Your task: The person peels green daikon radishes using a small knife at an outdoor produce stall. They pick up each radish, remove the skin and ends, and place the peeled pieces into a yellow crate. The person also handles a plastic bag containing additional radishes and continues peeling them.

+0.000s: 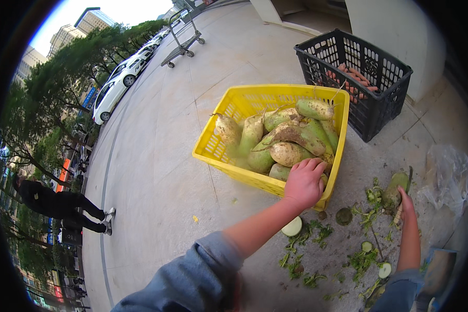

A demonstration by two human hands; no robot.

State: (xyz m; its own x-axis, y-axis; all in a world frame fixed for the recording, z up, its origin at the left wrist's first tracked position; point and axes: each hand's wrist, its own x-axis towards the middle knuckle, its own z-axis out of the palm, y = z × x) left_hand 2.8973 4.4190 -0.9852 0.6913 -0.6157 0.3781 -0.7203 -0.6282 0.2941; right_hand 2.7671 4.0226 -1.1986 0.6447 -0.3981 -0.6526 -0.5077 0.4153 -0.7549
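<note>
My left hand [305, 182] reaches over the near wall of a yellow plastic crate [241, 175], its fingers curled down among the radishes. Whether they grip one is hidden. Large green radishes [290, 132] with soil and thin roots fill the crate. To the right, my right hand [406, 206] is closed on a knife [397, 215]; its pale handle shows below the fingers and a dark blade seems to point up. A green radish [394, 191] lies right beside the knife, partly behind that hand.
Cut radish ends [292, 226] and leafy trimmings [362, 263] litter the concrete. A black crate [368, 117] holding carrots [355, 80] stands behind the yellow one. Clear plastic film [446, 179] lies right. Farther off are a flatbed trolley [182, 46], a person [58, 201] and parked cars [119, 84].
</note>
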